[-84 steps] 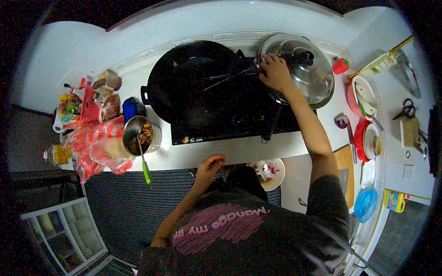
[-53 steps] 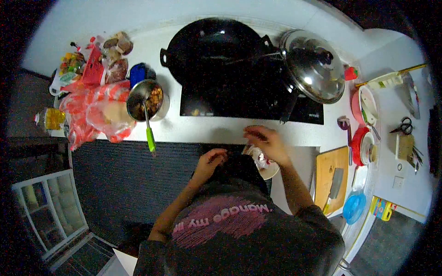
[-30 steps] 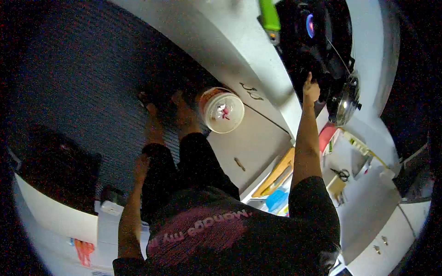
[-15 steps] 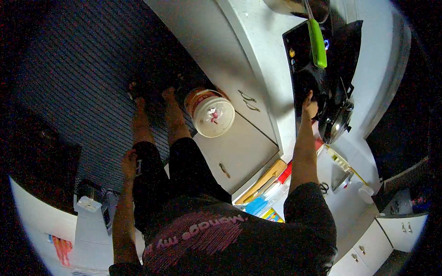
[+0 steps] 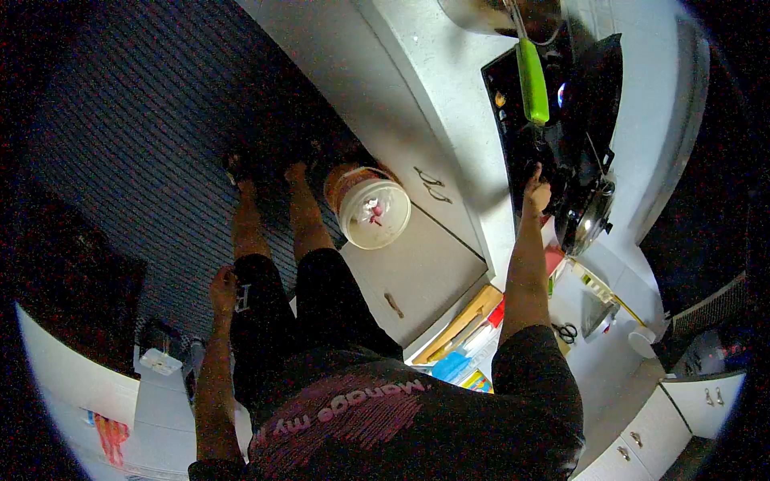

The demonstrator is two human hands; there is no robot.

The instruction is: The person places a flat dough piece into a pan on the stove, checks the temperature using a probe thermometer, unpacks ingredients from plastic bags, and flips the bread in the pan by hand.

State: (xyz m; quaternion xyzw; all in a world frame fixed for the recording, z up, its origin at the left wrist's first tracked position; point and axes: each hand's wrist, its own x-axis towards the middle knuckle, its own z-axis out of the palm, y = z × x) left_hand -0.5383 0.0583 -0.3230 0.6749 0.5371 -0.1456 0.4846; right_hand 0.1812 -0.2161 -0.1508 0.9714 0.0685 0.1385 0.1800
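Note:
My right hand (image 5: 538,192) reaches over the black stovetop (image 5: 505,80), its fingers closed and the index finger pointing forward. Whatever is beneath those fingers is dark and hard to make out. Just beyond it is a bright green handle (image 5: 532,84) with a thin metal shank, leading towards a metal pot (image 5: 501,14) at the top edge. Beside the hand stands a lidded pan (image 5: 589,220) with a shiny lid. My left hand (image 5: 224,290) hangs by my thigh, fingers loosely bent and apart, and I see nothing in it.
A white bucket (image 5: 374,212) with something pinkish inside stands on the floor by the cabinet doors (image 5: 417,280). On the counter lie a wooden board (image 5: 461,325), black scissors (image 5: 565,333) and a pale yellow rack (image 5: 593,282). A blue flame (image 5: 561,94) shows on the stove.
The green handle has shifted left and now ends close to my right hand. My right hand has barely moved; my left hand stays by my thigh. The view has shifted slightly.

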